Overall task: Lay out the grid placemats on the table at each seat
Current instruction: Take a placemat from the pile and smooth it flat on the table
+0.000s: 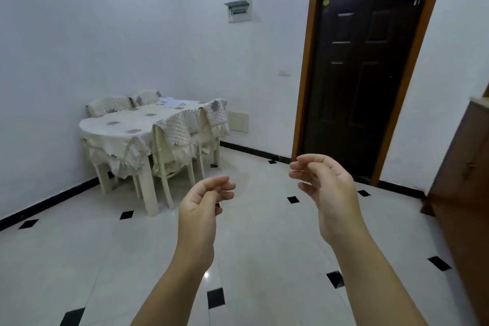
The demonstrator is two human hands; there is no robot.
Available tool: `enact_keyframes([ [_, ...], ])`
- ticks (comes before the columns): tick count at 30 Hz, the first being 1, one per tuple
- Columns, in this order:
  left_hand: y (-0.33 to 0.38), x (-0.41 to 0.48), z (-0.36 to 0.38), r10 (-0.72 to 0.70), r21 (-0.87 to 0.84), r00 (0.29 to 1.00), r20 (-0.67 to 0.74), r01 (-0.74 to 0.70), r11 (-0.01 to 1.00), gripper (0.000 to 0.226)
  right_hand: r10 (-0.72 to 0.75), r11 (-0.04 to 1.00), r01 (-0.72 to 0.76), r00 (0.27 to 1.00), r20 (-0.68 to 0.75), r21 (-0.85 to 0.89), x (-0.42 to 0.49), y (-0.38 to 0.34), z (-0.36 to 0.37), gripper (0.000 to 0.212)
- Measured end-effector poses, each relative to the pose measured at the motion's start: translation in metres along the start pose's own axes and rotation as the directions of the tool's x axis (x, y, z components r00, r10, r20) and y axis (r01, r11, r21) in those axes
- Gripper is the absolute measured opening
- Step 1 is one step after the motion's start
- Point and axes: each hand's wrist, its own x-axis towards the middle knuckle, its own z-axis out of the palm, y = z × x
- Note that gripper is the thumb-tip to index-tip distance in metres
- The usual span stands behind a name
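A dining table [120,127] with a cream flowered cloth stands in the far left corner of the room. A small pile of pale patterned cloths, probably the grid placemats [172,102], lies at its far end. My left hand [202,202] and my right hand [324,188] are raised in front of me over the floor, a few steps from the table. Both hold nothing, with the fingers loosely curled and apart.
Covered chairs [174,137] stand along the table's right side and two more [109,106] against the left wall. A dark door [367,74] is ahead on the right. A brown cabinet [465,180] stands at the right edge. White tiled floor [264,233] lies between.
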Motion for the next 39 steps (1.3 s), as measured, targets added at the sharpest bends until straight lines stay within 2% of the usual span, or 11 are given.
enact_keyframes([
  [5,-0.017,0.095,0.038,0.018,-0.005,1.000,-0.018,-0.018,1.000,0.035,0.030,1.000,-0.030,0.999,-0.011,0.004,0.099,0.013,0.014,0.031],
  [13,-0.067,0.222,0.059,-0.015,-0.006,0.997,-0.076,0.015,1.000,0.035,0.095,0.995,-0.095,0.995,-0.009,0.001,0.226,0.064,0.050,0.032],
  [18,-0.103,0.335,0.075,-0.009,-0.004,0.997,-0.076,0.009,1.000,0.036,0.077,0.997,-0.078,0.995,-0.060,-0.022,0.335,0.094,0.086,0.032],
  [28,-0.147,0.600,0.117,0.018,-0.028,0.999,-0.033,-0.019,0.999,0.034,0.046,0.997,-0.048,0.999,-0.025,-0.059,0.567,0.144,0.190,0.031],
  [35,-0.200,0.744,0.188,-0.005,-0.006,0.999,0.032,0.005,1.000,0.035,0.071,0.997,-0.074,0.996,-0.062,-0.032,0.722,0.190,0.209,0.031],
  [39,-0.237,0.835,0.246,0.009,-0.028,0.998,0.059,-0.007,1.000,0.036,0.034,0.999,-0.038,0.996,-0.080,-0.039,0.828,0.212,0.203,0.031],
])
